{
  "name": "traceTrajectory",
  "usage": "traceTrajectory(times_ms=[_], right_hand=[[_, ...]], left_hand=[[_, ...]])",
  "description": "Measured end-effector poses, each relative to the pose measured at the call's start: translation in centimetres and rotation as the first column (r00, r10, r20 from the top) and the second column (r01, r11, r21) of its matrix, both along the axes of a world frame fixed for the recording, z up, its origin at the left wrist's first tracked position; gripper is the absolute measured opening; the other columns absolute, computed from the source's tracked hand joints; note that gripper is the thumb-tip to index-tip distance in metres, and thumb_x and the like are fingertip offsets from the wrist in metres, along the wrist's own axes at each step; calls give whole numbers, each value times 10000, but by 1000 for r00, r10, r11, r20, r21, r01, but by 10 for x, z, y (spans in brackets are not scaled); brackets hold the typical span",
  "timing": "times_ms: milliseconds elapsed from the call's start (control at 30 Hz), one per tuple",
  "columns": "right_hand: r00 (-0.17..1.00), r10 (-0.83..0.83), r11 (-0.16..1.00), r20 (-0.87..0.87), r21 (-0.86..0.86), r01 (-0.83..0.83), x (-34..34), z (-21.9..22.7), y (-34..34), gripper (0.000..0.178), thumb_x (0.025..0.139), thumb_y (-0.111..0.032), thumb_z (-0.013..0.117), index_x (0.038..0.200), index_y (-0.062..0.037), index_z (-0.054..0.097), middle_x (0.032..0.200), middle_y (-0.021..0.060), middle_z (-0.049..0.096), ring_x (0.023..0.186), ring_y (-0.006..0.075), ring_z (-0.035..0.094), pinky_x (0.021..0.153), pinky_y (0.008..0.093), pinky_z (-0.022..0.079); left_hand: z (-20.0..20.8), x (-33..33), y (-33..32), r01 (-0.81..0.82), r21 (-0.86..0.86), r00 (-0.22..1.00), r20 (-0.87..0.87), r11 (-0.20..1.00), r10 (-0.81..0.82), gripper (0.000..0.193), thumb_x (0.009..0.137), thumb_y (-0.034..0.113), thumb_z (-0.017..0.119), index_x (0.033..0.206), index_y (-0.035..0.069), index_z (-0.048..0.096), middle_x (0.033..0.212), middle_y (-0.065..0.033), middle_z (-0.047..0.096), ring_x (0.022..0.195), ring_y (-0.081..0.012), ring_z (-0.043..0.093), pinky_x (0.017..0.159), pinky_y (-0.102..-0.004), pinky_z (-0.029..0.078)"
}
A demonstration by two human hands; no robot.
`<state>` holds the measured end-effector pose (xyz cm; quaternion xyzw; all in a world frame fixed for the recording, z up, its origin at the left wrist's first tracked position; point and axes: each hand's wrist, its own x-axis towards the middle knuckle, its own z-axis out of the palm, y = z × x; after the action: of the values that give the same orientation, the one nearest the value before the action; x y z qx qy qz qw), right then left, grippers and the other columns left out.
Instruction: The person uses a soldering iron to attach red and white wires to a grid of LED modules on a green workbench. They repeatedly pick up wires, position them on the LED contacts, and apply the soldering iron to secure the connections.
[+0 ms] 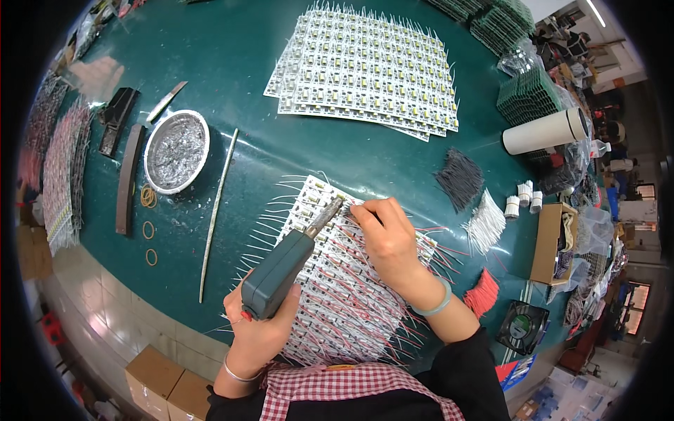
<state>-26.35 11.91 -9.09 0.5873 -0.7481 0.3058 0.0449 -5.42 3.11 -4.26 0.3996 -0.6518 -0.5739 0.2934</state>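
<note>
Left fingers (288, 306) tight around a green soldering gun (278, 274), right fingers (365, 215) together at the circuit board (331, 281)

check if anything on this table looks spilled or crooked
Small silvery flecks lie on the green tabletop beside the round white bowl of grey material, perhaps spilled from it. The far stack of white circuit-board sheets sits askew, edges misaligned.
</note>
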Motion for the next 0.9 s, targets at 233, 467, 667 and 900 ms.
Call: traceTrajectory(times_ms=[233,467,667,900], right_hand=[[1000,-2,1000,-13,5,2,-1,-2,1,340,683,63,630,1022,32,637,955,120,587,851,278,582,671,356,512],[1000,8,1000,-16,4,-8,-1,-3,1,342,686,58,630,1027,36,630,961,121,582,857,278,578,668,352,513],[1000,14,1000,-23,10,-13,0,-1,-1,336,687,57,633,1022,38,628,963,121,577,863,275,575,668,347,514],[1000,7,1000,-18,23,-7,0,-1,2,347,681,64,636,1027,38,629,974,120,577,871,276,575,686,346,516]], left_hand=[[-7,-2,-1,48,30,997,66,998,-50,172,787,-12,741,946,-46,684,791,-48,668,666,-69,586,578,-245,464],[-5,-4,-1,86,-71,990,117,994,-78,136,788,-7,736,904,-37,671,750,-63,643,613,-94,571,561,-257,456],[-8,-3,-1,100,-156,990,116,983,-82,139,782,-6,742,899,-43,677,752,-79,643,608,-119,591,561,-262,465],[23,9,-1,96,-184,988,135,978,-71,227,742,-21,770,951,-65,694,863,-120,681,694,-163,654,609,-274,511]])
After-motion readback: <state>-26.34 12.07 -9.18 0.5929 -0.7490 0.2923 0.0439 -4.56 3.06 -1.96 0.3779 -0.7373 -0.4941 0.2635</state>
